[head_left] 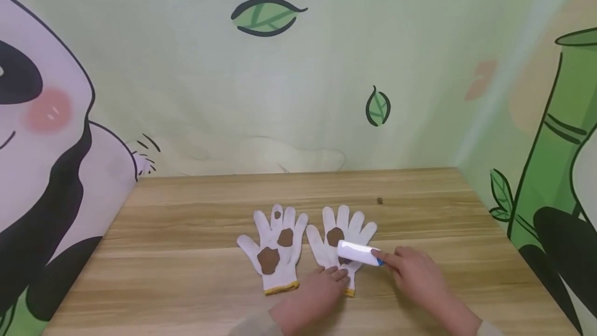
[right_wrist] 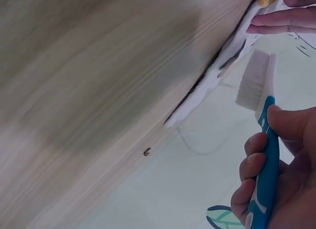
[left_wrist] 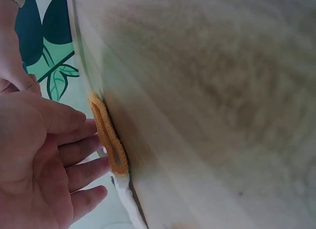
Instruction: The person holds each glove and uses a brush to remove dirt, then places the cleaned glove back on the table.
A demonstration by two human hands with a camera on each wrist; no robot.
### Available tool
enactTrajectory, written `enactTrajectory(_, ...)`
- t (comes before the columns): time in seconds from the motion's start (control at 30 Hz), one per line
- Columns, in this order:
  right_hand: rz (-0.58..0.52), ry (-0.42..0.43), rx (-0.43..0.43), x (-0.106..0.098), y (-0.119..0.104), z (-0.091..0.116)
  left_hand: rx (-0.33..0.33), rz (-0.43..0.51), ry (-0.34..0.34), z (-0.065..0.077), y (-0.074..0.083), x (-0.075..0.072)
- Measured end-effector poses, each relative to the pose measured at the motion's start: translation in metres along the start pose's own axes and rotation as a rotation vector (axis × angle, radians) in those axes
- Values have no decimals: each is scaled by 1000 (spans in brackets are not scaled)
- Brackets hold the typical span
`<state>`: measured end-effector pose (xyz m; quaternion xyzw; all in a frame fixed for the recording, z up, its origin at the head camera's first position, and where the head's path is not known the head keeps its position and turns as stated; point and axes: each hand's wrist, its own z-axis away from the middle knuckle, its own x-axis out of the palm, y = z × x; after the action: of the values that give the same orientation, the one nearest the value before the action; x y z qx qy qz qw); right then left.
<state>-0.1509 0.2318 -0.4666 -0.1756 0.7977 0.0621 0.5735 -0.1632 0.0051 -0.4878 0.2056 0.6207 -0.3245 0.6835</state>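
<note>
Two white knit gloves with orange cuffs lie side by side, fingers pointing away: the left glove (head_left: 269,235) and the right glove (head_left: 351,233). Both carry brown patches. My left hand (head_left: 324,288) rests with extended fingers on the lower part of the right glove, by its orange cuff (left_wrist: 109,140). My right hand (head_left: 422,276) grips a brush (right_wrist: 267,162) by its blue-and-white handle. In the right wrist view, its white bristles (right_wrist: 253,83) face the glove. From the head view, the brush's white head overlaps the right glove and partly hides a lower brown patch.
Both gloves are on a wood-grain table (head_left: 186,253). Near its back right sits a small dark spot (head_left: 380,201). Beyond the table's edges hangs a green printed backdrop (head_left: 196,66) with a panda, leaves and bamboo.
</note>
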Motion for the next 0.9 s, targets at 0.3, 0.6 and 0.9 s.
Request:
enactTrajectory(0.3, 105, 13, -62, 3, 4, 2, -8, 55, -39, -2, 3, -4)
enactTrajectory(0.6, 140, 81, -120, 1, 4, 5, -23, 151, -98, -2, 2, -4)
enactTrajectory(0.9, 174, 74, -82, 7, -1, 4, -2, 117, -93, -3, 2, -2)
